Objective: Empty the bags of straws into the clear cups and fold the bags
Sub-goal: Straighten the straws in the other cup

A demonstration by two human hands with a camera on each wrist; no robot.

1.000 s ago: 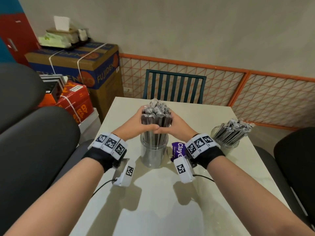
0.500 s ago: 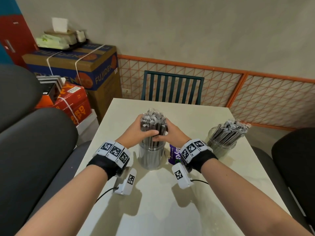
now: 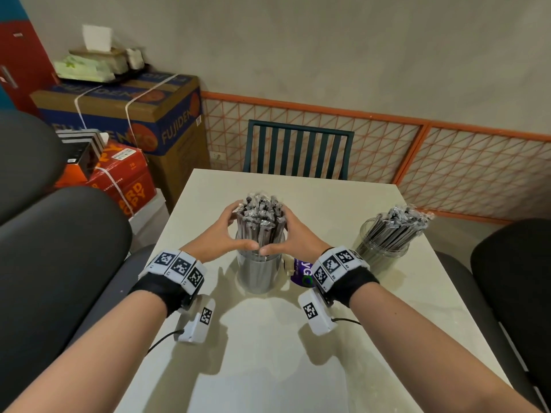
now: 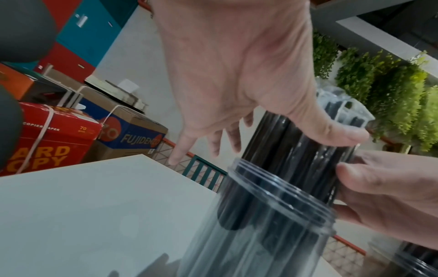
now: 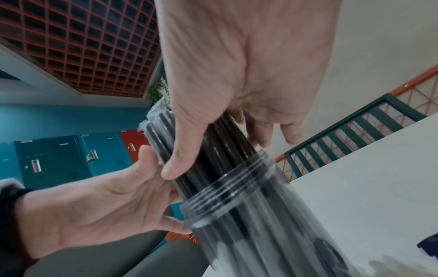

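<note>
Head view: both hands (image 3: 235, 234) still cup the straw bundle (image 3: 260, 219), now spread looser round it

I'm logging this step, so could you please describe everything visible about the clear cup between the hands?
The clear cup is a see-through plastic cylinder with ridged rings around its rim. It stands upright on the pale table, packed with dark wrapped straws that rise well above the rim. The left hand and right hand encircle the bundle just above it.
</note>
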